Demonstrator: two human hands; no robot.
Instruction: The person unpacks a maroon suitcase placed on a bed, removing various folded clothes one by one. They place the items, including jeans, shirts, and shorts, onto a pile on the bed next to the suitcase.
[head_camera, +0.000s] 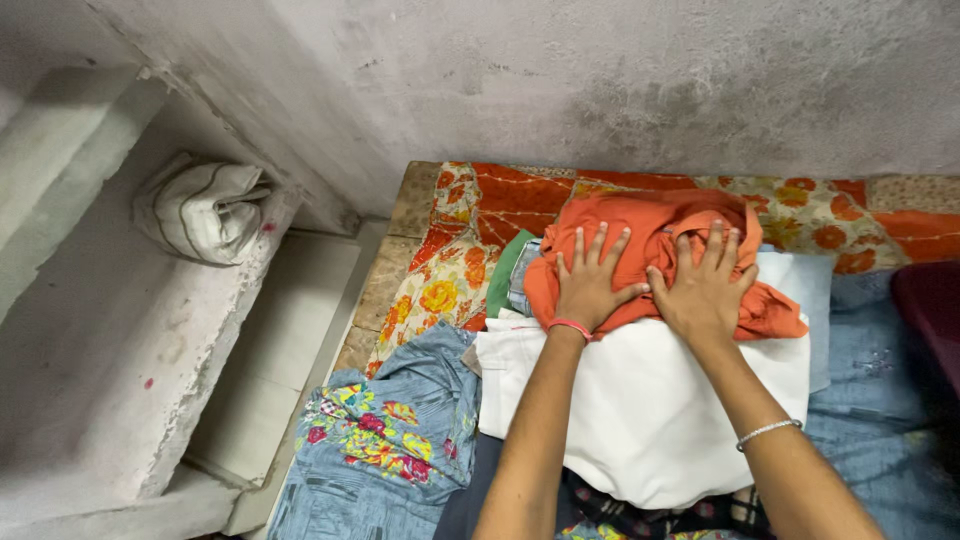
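Fingers spread wide, both palms flat: left hand (588, 283) and right hand (705, 285) press the orange garment (650, 225), holding nothing. It lies atop the white cloth (650, 400) on the floral bedsheet (450, 270). Risk, judged: uneven pressure may slide the stacked layers toward the denim piece (390, 440), undoing the pile.

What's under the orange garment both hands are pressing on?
The orange garment, pressed flat by the left hand and right hand, lies on a white cloth. A green piece and a pale blue one poke out beside it. Anything directly beneath is covered.
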